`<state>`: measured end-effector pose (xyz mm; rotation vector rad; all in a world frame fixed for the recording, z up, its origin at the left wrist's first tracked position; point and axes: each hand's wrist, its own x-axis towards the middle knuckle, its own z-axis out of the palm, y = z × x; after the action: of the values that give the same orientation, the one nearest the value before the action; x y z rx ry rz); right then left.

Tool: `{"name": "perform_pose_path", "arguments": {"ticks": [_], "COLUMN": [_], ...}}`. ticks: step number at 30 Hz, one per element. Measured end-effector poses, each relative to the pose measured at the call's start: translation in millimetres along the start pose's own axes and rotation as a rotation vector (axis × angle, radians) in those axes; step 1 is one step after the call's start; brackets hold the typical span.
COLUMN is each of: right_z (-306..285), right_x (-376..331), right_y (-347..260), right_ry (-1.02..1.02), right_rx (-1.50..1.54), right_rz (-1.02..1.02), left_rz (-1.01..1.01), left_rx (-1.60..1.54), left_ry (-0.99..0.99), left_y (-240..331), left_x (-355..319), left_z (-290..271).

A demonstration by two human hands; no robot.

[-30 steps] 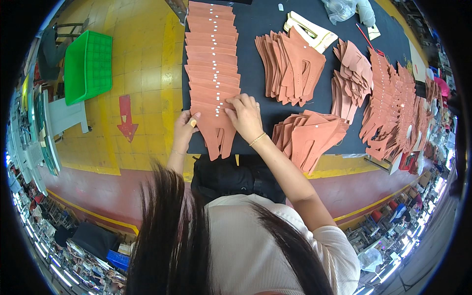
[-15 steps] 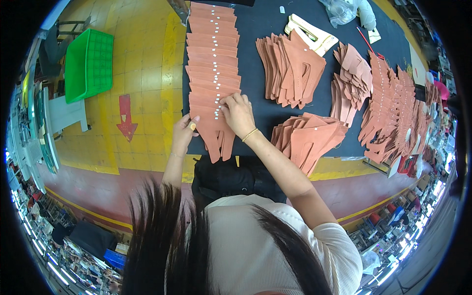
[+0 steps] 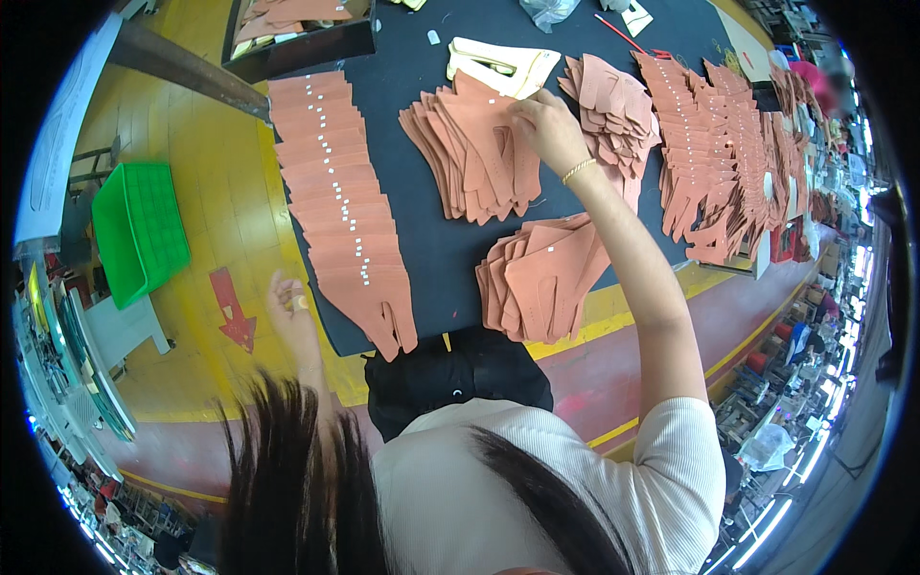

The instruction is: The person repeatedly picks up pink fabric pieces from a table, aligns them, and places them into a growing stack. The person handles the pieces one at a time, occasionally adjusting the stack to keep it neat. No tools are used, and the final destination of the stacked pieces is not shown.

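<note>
Black cloth covers the long worktable [image 3: 431, 249], which stands on a yellow floor with a green crate [image 3: 139, 230] off to the person's left. Fanned stacks of reddish-brown cut leather pieces lie across it. The right hand [image 3: 546, 129] is stretched far forward and rests on the top edge of the middle fanned stack [image 3: 474, 149], fingers curled down onto the uppermost piece as if pinching it, though whether it actually grips cannot be told from this angle. That stack lies straight ahead of the person and slightly right, its pieces pointing with their long axis toward the near table edge. The right arm is nearly straight, elbow low, a thin bracelet at the wrist. The left hand [image 3: 287, 302] hangs well apart, beyond the table's left edge and just beside the near end of the long overlapped row of leather strips [image 3: 340, 211]; its fingers are loosely bent and hold nothing. A smaller stack [image 3: 541, 278] sits below the right forearm, and a cream-coloured template [image 3: 503, 65] lies just beyond the right hand.
</note>
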<state>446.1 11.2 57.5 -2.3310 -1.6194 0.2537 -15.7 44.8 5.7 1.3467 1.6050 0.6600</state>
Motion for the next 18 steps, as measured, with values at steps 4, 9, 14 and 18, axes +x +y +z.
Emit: {"name": "perform_pose_path", "arguments": {"ticks": [4, 9, 14, 18], "right_z": [9.0, -0.9, -14.8, 1.6], "right_x": [13.2, 4.6, 4.3, 23.8], "right_y": [25.1, 11.7, 23.1, 45.0], "right_ry": [0.013, 0.081, -0.155, -0.193], "right_rx": [-0.085, -0.062, 0.571, 0.522], "right_rz": [-0.09, -0.145, 0.197, 0.36], "left_rz": [0.189, 0.198, 0.11, -0.01], "left_rx": [0.066, -0.06, -0.326, -0.361], "left_ry": [0.012, -0.207, -0.473, -0.667], "left_y": [42.2, 88.2, 121.6, 142.7], "left_x": [6.0, 16.7, 26.6, 32.1], "left_z": [15.8, 84.4, 182.0, 233.4]}}
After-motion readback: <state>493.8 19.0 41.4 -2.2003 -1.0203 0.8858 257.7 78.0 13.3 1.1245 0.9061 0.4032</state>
